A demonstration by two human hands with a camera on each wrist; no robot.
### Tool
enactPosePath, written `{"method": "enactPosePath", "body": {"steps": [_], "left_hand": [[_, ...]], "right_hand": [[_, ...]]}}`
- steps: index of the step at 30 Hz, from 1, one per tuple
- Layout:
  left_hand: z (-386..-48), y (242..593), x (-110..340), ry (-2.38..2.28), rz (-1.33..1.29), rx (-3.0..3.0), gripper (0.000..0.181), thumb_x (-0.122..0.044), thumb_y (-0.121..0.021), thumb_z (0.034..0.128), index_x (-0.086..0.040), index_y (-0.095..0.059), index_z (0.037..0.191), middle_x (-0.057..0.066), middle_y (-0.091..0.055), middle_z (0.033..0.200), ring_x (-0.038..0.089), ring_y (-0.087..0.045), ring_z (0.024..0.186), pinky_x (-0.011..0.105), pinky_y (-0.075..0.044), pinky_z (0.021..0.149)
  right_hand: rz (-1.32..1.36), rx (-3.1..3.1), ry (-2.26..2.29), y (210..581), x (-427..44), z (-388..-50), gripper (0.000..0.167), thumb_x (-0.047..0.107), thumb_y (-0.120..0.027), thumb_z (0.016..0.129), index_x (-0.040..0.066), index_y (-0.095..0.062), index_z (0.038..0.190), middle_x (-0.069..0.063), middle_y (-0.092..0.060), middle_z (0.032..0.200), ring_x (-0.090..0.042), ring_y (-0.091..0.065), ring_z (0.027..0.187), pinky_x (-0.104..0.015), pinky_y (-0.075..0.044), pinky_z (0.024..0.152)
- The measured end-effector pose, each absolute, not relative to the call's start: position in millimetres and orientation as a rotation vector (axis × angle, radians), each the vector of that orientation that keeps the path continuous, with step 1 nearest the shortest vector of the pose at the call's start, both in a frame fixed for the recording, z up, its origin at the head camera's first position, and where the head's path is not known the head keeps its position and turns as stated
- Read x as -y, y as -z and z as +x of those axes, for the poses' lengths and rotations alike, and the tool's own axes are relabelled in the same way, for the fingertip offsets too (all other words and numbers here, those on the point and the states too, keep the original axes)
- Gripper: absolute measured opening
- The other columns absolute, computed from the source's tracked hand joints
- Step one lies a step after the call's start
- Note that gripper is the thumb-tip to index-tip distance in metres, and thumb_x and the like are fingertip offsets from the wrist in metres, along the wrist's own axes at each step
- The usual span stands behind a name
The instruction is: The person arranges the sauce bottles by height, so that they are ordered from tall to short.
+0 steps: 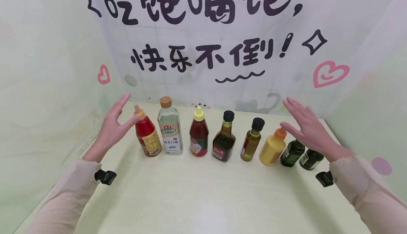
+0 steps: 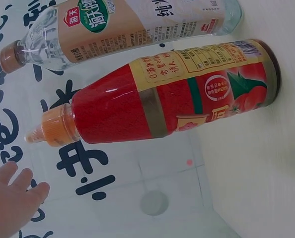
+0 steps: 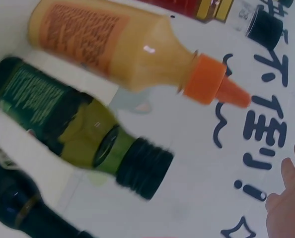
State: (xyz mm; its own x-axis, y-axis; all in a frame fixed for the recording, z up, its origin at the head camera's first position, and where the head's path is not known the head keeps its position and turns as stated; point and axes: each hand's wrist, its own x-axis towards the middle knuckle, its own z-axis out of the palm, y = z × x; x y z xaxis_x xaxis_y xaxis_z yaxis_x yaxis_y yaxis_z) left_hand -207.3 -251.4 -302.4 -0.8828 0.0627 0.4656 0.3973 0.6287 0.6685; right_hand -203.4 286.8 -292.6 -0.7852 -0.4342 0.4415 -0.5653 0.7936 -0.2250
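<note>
My left hand [image 1: 112, 127] is raised with fingers extended and thumb apart, beside the top of a red squeeze bottle [image 2: 112, 111] with an orange cap; nothing is in its grasp. To that bottle's right stands a clear vinegar bottle [image 1: 170, 131] with a brown cap. My right hand [image 1: 306, 128], also with straight fingers and empty, hovers over the right end of the row. Below it are a yellow squeeze bottle [image 3: 117, 39] with an orange nozzle, a green glass bottle [image 3: 58, 114] and a second dark bottle [image 1: 311, 159], partly hidden by the hand.
Mid-row stand a dark red squeeze bottle [image 1: 199, 135] with a yellow cap, a brown-liquid bottle [image 1: 224, 140] with a black cap, and a small oil bottle [image 1: 251, 142]. All are upright on a pale table [image 1: 203, 195]. Behind rises a printed backdrop [image 1: 197, 85] with dark lettering.
</note>
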Motion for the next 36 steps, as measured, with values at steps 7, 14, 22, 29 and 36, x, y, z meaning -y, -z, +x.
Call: {"method": "enactPosePath", "body": {"steps": [7,14,22,29,36], "left_hand": [[-211,295,249,1.171,-0.407,2.471,0.069,-0.021,-0.063,0.0824,-0.024,-0.025,0.140,0.005,-0.022,0.144,0.026,-0.019,0.130,0.056,-0.023,0.097],[-216,289,249,1.149,-0.394,2.551,0.071,-0.026,-0.065,0.0809,-0.027,-0.026,0.140,0.007,-0.025,0.143,0.031,-0.024,0.126,0.057,-0.029,0.093],[-221,282,250,1.146,-0.433,2.615,0.072,-0.025,-0.065,0.0805,-0.021,-0.026,0.140,0.010,-0.026,0.142,0.036,-0.029,0.123,0.057,-0.031,0.092],[-224,277,249,1.169,-0.432,2.741,0.072,-0.025,-0.064,0.0817,-0.020,-0.023,0.141,0.013,-0.026,0.141,0.037,-0.029,0.123,0.056,-0.032,0.092],[-228,275,252,1.232,-0.459,2.808,0.073,-0.024,-0.062,0.0832,-0.018,-0.020,0.142,0.018,-0.025,0.141,0.042,-0.028,0.122,0.056,-0.034,0.090]], "right_hand": [[0.861,2.612,-0.492,283,-258,-214,0.068,0.030,-0.056,0.086,0.019,-0.018,0.142,-0.007,-0.016,0.146,-0.026,-0.013,0.132,-0.044,-0.001,0.106],[0.958,2.573,-0.487,274,-230,-223,0.066,0.034,-0.054,0.087,0.021,-0.019,0.142,-0.006,-0.018,0.146,-0.027,-0.016,0.131,-0.042,-0.005,0.107],[1.040,2.548,-0.507,263,-196,-230,0.067,0.037,-0.054,0.087,0.025,-0.018,0.142,0.003,-0.015,0.147,-0.021,-0.016,0.132,-0.049,-0.017,0.102],[1.127,2.531,-0.651,253,-160,-233,0.067,0.037,-0.055,0.086,0.025,-0.019,0.142,0.007,-0.013,0.147,-0.016,-0.014,0.132,-0.049,-0.020,0.101],[1.186,2.489,-0.808,246,-123,-242,0.066,0.037,-0.056,0.085,0.020,-0.025,0.140,0.005,-0.019,0.145,-0.013,-0.018,0.131,-0.042,-0.019,0.104]]}}
